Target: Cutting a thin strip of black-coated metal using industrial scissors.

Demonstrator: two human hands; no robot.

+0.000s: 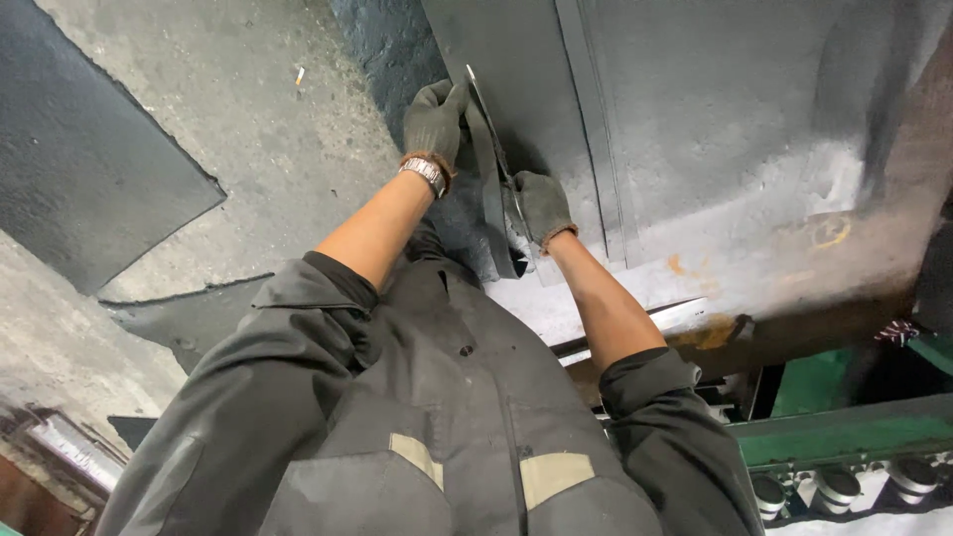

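**Gloved hands gripping a narrow metal strip on edge against sheet stock**

Seen from nearest the camera outward, the person wears a dark grey work jacket (427, 417) with sleeves pushed up past the forearms. The right hand (543, 206), in a grey knit glove, is closed around the lower part of a narrow metal strip (489, 164), fingers wrapped over its edge. The left hand (434, 121), gloved alike and with a metal wristwatch (424, 174) at the cuff, is clamped on the strip's upper end, thumb side pressed to the bright edge. Both hands are therefore pinching the same piece, one near each end.

The strip stands on edge, leaning against a large grey steel sheet (695, 119) that lies flat beyond it. A green machine frame (844, 432) with a row of rollers (839, 486) sits to the right. Farther off, the concrete floor (238, 129) carries a dark mat (79, 169) and a small piece of litter (299, 75).

Assessment: the edge looks thin and sharp, so control appears to depend on keeping both palms fully closed and the wrists in line with the strip. Hands spaced well apart, as here, should limit flexing. Whether the strip's lower end rests on the sheet cannot be told; the right glove hides it.
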